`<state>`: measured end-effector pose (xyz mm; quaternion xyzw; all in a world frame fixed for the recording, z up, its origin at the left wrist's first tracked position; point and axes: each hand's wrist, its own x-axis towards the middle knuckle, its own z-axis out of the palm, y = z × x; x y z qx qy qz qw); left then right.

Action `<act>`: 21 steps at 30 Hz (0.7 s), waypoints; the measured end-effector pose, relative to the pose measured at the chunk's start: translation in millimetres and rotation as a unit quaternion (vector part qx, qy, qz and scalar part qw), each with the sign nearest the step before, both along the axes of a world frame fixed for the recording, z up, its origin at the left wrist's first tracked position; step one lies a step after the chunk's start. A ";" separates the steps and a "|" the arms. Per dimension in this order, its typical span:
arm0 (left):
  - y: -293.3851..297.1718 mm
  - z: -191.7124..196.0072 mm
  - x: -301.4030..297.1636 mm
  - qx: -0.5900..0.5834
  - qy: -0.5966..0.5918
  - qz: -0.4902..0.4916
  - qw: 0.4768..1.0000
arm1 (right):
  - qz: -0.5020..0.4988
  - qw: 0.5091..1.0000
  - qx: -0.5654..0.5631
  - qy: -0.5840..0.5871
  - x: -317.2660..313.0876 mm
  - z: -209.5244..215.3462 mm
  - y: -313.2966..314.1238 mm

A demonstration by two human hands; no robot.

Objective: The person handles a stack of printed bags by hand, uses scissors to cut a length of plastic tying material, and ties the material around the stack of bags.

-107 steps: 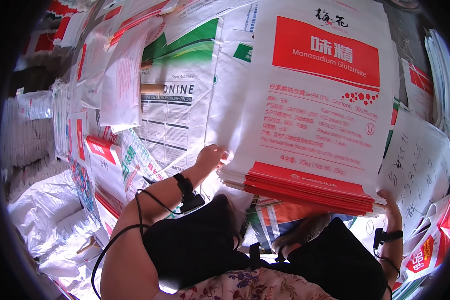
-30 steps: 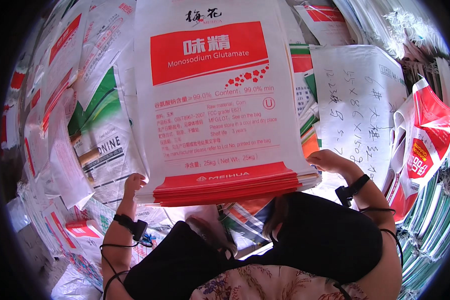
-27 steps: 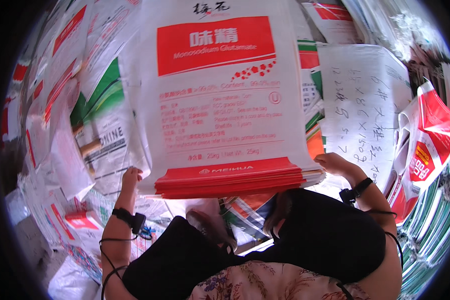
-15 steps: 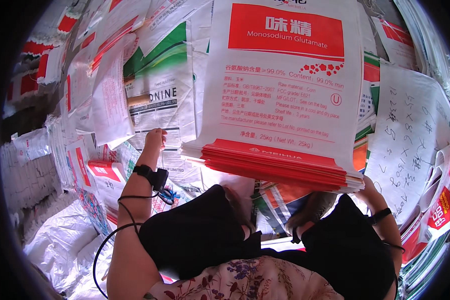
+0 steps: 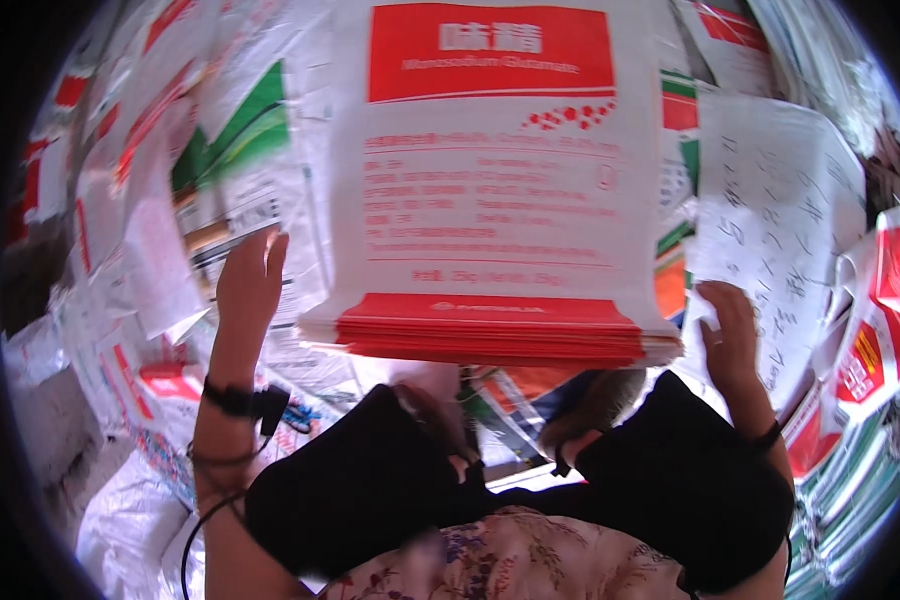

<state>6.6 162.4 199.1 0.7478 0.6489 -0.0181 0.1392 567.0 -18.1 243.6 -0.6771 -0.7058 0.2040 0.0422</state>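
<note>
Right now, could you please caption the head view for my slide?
Left hand and right hand, both empty, flank a stack of red-and-white bags.

Worn on the head of the person before me, the left camera (a wide fisheye, bending straight edges near its dark round rim) looks steeply down and forward, over a pale floral-print cloth top (image 5: 515, 560) and black-clothed knees (image 5: 355, 480), near above a flat stack of white-and-red printed sacks (image 5: 495, 200).
</note>
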 end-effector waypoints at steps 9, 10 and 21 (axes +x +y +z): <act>-95.9 -0.5 95.7 -0.135 -0.114 -0.319 0.931 | 0.239 0.970 -0.045 0.020 -57.7 -24.7 -17.9; -99.0 -11.1 90.8 -0.115 -0.108 -0.320 0.934 | 0.230 0.973 -0.035 0.011 -58.1 -32.2 -21.7; -84.1 -49.5 86.4 -0.126 -0.092 -0.348 0.925 | 0.142 0.990 -0.010 -0.015 -63.4 -64.6 -32.5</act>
